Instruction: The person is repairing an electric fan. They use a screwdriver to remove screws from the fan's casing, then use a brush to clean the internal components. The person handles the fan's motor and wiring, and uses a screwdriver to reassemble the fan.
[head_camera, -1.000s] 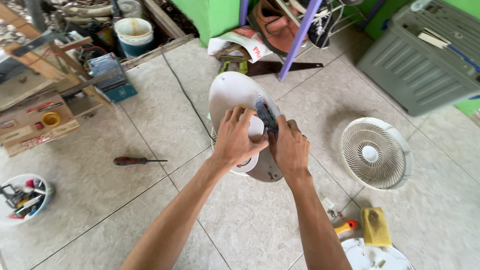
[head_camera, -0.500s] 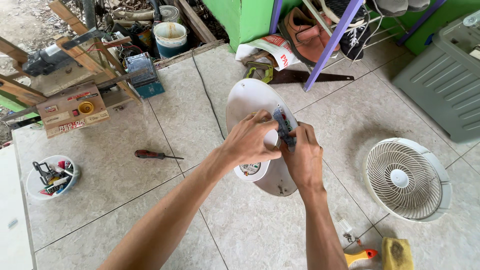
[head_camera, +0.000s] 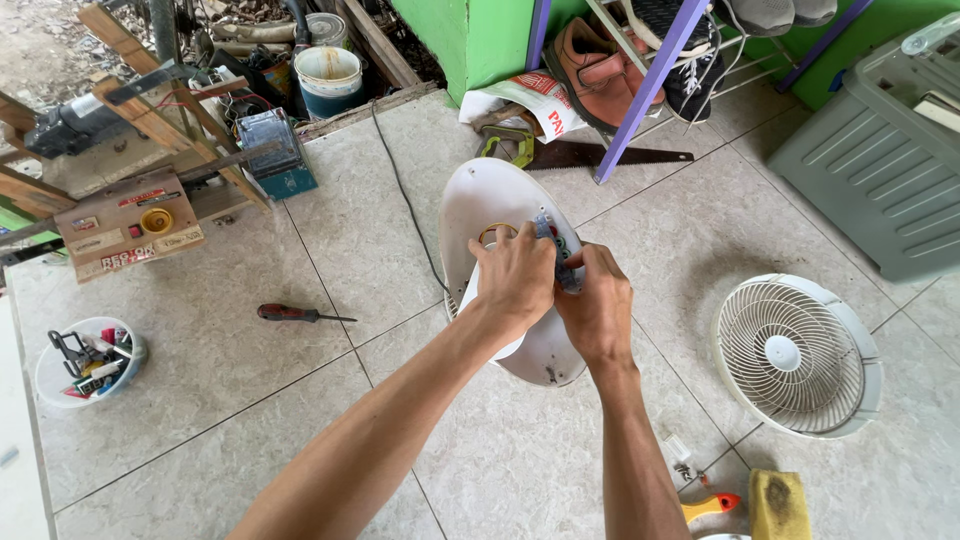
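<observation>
**While both hands meet over a white fan base, tools lie scattered on the tiled floor**

Seen from the head camera, both forearms reach forward and converge at the middle of the view. The left hand (head_camera: 515, 275) lies palm down with its fingers curled over a small switch block (head_camera: 556, 250), gripping it from the left. The right hand (head_camera: 597, 305) comes in beside it, thumb and fingertips pinched on the same block from the right. That block sits on top of one white oval fan base (head_camera: 500, 205), which lies on the tiled floor (head_camera: 300, 400) directly under the hands, its far end pointing away from the person.

Counted around it: one round fan grille (head_camera: 797, 355) lies flat to the right, well apart. One red-handled screwdriver (head_camera: 300, 314) lies to the left. One white tub (head_camera: 88, 362) of small tools stands further left. One handsaw (head_camera: 600, 155) lies beyond the base, and one yellow sponge (head_camera: 778, 505) sits near the bottom edge.
</observation>
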